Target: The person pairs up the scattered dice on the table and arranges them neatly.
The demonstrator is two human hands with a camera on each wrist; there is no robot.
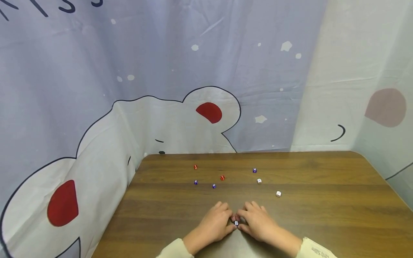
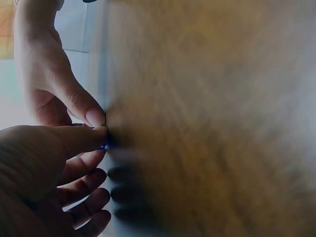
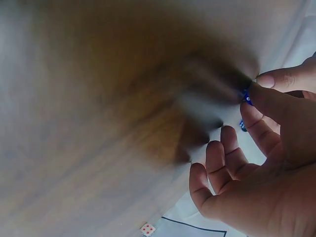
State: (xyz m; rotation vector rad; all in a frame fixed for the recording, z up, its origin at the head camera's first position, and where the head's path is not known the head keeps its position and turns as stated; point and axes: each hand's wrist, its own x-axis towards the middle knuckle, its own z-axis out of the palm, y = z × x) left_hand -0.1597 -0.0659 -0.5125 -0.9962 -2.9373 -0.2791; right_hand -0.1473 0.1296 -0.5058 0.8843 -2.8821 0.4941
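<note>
At the near part of the table, my left hand (image 1: 217,223) and right hand (image 1: 258,223) meet thumb tip to thumb tip around a small blue die (image 1: 236,223) with white pips. In the left wrist view, the left hand (image 2: 29,158) has thumb and index finger on the blue die (image 2: 103,146), mostly hidden by them. From the right wrist, the blue die (image 3: 248,98) shows between the right hand's (image 3: 276,148) thumb and index finger. The other right fingers curve loosely, tips close to the tabletop.
Farther back on the wooden table (image 1: 309,215) lie scattered dice: red dice (image 1: 195,167) and blue dice (image 1: 214,186) left and centre, a blue die (image 1: 254,170) and white dice (image 1: 259,181) toward the right. A printed curtain (image 1: 155,125) hangs behind the table.
</note>
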